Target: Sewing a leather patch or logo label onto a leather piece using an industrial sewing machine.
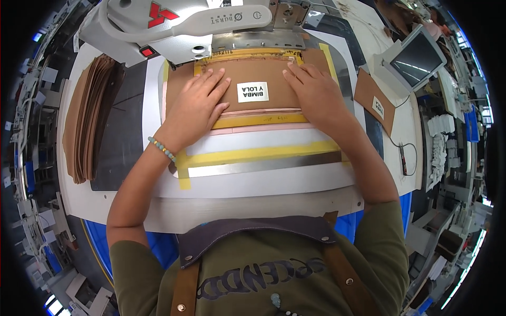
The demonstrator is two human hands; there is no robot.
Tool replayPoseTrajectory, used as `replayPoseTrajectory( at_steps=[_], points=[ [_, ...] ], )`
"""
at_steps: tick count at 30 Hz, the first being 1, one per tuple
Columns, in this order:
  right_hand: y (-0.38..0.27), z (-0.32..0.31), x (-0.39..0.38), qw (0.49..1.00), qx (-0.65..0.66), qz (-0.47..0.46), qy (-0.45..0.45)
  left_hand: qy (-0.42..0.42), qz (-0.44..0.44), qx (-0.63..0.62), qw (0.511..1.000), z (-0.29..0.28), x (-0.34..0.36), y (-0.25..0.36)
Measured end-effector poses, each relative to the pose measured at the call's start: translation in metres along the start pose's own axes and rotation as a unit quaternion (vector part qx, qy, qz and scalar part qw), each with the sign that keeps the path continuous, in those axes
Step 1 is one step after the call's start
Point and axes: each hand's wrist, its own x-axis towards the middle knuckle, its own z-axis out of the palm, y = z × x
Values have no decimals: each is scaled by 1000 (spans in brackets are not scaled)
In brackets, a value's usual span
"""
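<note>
A flat brown panel, leather-like, [258,71] lies under the head of a sewing machine [195,29], with a white printed label [253,92] at its middle. My left hand [196,102] rests flat on the panel's left side, fingers stretched out. On the right side my right hand [316,95] presses down the same way, its fingertips near the top corner. Neither hand is closed on anything. A yellow-edged template frame [258,120] borders the panel above and below. Parts of the panel's sides are hidden beneath my hands.
To the left stands a stack of brown panels [87,121]. At right lie a similar labelled brown piece [375,101] and a small tool with a dark red handle [404,159], near a monitor [416,57]. Yellow tape [258,152] and a metal strip [263,164] cross the white sheet before me.
</note>
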Motion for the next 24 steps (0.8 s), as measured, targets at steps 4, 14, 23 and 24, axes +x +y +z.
replayPoseTrajectory(
  at_steps=[4, 14, 23, 24],
  points=[
    [0, -4, 4, 1000, 6, 6, -30, 14, 17, 8, 1000, -3, 2, -2],
    [-2, 0, 10, 998, 2, 4, -58, 9, -4, -2, 1000, -7, 2, -2],
    [-6, 0, 17, 999, 30, -8, -29, 23, -23, -6, 999, -8, -2, -7],
    [-7, 0, 19, 999, 35, -5, -30, 23, -24, -6, 999, -7, -3, -6]
  ],
)
